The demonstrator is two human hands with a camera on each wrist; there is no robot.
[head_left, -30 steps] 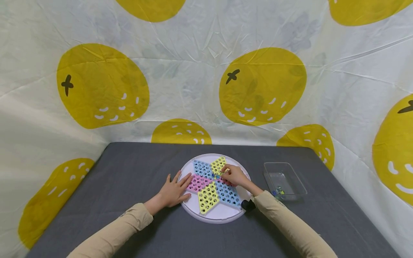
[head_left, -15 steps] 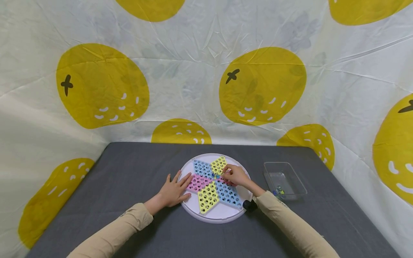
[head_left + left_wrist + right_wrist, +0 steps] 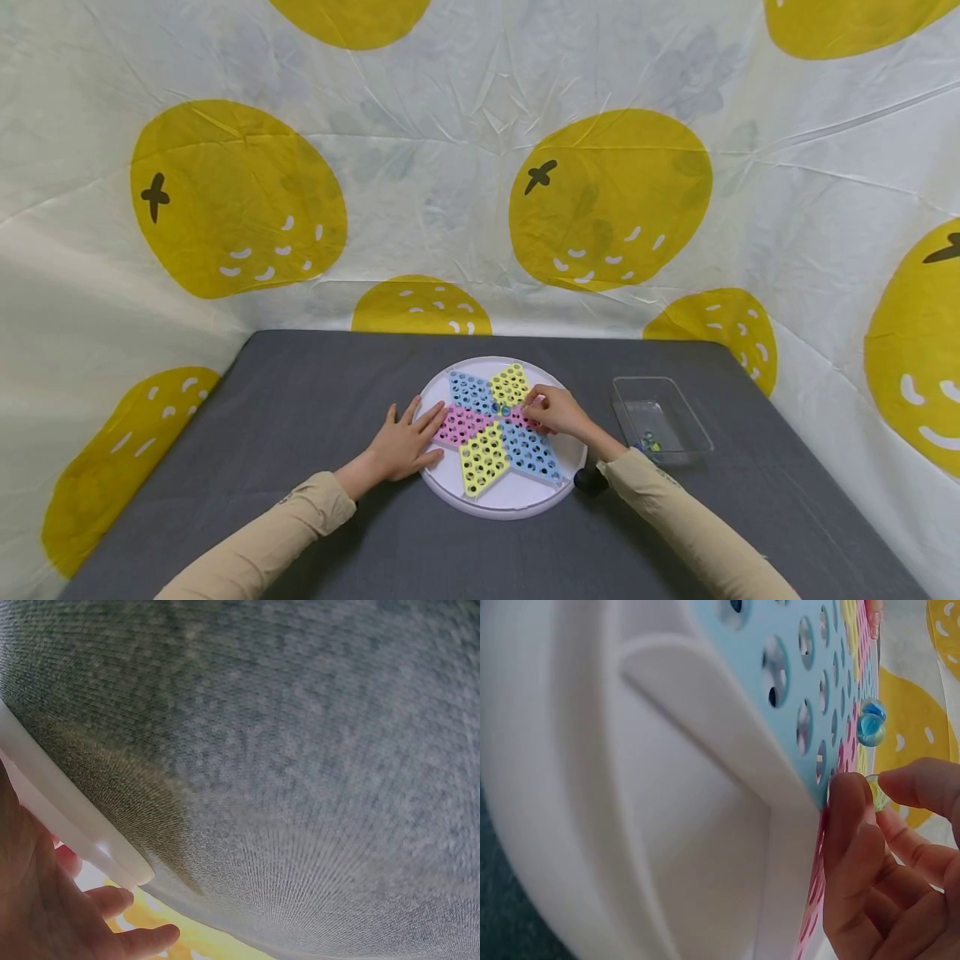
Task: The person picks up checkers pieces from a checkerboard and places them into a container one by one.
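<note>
The Chinese checkers board (image 3: 517,493) sits near the middle of the dark-cloth tabletop (image 3: 337,392), a round white tray carrying a six-pointed star of perforated blue, pink and yellow sections, and I make out two blue glass marbles (image 3: 501,410) side by side near the star's centre. My left hand (image 3: 401,442) lies open at the board's left edge, fingers spread and reaching over the rim, gripping nothing that I can see. My right hand (image 3: 558,410) is over the pink point on the right, fingers bent; from its wrist camera I see thumb and fingertip pinching a clear, yellowish marble (image 3: 877,793), though I can't tell whether it touches the board. Off to the right of the board stands a transparent plastic box (image 3: 671,421), with a few more marbles (image 3: 651,443) clustered in its near left corner
</note>
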